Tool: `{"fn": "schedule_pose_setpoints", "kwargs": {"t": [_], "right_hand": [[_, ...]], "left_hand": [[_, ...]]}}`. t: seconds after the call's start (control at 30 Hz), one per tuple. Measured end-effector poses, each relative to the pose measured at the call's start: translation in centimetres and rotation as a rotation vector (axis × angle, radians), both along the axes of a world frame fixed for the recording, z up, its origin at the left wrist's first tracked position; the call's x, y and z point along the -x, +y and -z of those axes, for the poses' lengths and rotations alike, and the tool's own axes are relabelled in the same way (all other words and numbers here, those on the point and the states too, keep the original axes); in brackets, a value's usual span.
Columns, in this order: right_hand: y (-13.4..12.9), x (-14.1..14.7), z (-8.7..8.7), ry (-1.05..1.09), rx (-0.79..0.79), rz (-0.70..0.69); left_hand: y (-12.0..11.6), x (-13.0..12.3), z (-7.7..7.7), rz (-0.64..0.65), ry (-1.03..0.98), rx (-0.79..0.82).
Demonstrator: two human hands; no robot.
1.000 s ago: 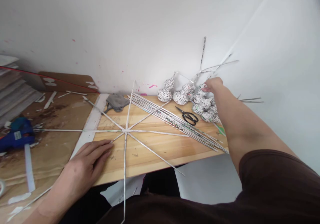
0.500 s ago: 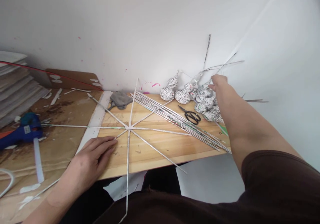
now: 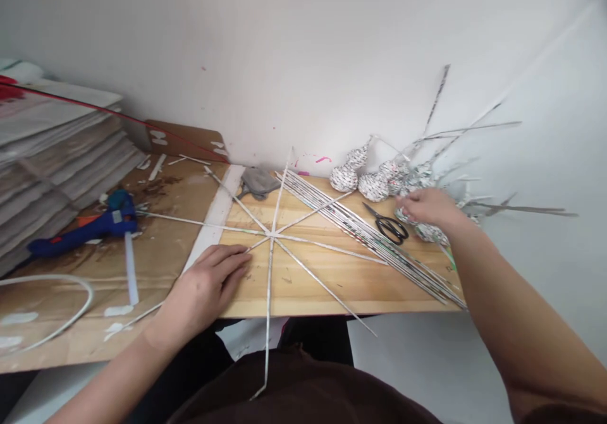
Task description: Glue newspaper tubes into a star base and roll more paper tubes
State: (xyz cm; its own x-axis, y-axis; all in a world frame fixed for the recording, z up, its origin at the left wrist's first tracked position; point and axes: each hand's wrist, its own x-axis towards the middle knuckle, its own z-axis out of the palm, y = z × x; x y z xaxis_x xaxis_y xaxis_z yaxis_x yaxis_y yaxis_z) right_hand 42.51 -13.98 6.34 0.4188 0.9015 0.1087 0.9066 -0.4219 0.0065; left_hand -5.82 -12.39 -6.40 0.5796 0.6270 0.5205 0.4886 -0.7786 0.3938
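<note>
Thin rolled-paper sticks (image 3: pixel 327 286) cross in a star on the wooden board. My left hand (image 3: pixel 208 285) lies at the star's lower left, its fingers pressed together over one stick that runs beneath them. Over at the right, my right hand (image 3: pixel 431 208) is among the woven paper gourds (image 3: pixel 344 177), fingers bent close together. Whether it holds a gourd or only touches one cannot be made out. Black-handled scissors (image 3: pixel 392 229) lie just left of that hand. A bundle of paper sticks (image 3: pixel 365 234) runs slantwise across the board.
A blue glue gun (image 3: pixel 90 231) rests on brown cardboard (image 3: pixel 165 247) at left, with a white cable (image 3: pixel 90 294) in front. Behind it rises a stack of paper (image 3: pixel 61 152). A grey cloth (image 3: pixel 258 182) lies near the wall (image 3: pixel 284 64). Loose stick ends jut out at right.
My right hand has come down and toward me over the gourds. The view has shifted left, so everything sits farther right. My left hand stays on the same stick.
</note>
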Motion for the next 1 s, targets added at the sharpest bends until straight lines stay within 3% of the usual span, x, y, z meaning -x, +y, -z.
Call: {"fn": "schedule_pose_setpoints", "kwargs": {"t": [0.1, 0.2, 0.3, 0.4, 0.43, 0.5, 0.6, 1.0], "right_hand": [[-0.3, 1.1, 2.3, -0.051, 0.16, 0.047], [0.4, 4.3, 3.5, -0.086, 0.07, -0.07], [0.9, 10.4, 4.2, 0.095, -0.121, -0.454], [0.6, 17.6, 5.2, 0.223, -0.17, -0.89], [0.4, 19.7, 5.6, 0.219, -0.148, -0.962], [0.2, 23.0, 6.4, 0.199, -0.14, -1.007], [0.2, 25.1, 7.4, 0.148, -0.113, -1.001], [0.7, 25.6, 9.4, 0.209, -0.113, -0.926]], "left_hand": [[-0.1, -0.2, -0.2, -0.016, 0.005, 0.008], [-0.2, -0.3, -0.4, -0.025, -0.001, 0.011], [-0.3, -0.4, -0.4, -0.032, -0.005, 0.016], [-0.4, -0.4, -0.5, -0.04, -0.001, 0.024], [-0.5, -0.4, -0.5, -0.043, -0.002, 0.024], [-0.6, -0.5, -0.6, -0.05, -0.003, 0.023], [-0.6, -0.5, -0.7, -0.046, 0.004, 0.028], [-1.1, -0.5, -1.1, -0.061, -0.006, 0.04]]}}
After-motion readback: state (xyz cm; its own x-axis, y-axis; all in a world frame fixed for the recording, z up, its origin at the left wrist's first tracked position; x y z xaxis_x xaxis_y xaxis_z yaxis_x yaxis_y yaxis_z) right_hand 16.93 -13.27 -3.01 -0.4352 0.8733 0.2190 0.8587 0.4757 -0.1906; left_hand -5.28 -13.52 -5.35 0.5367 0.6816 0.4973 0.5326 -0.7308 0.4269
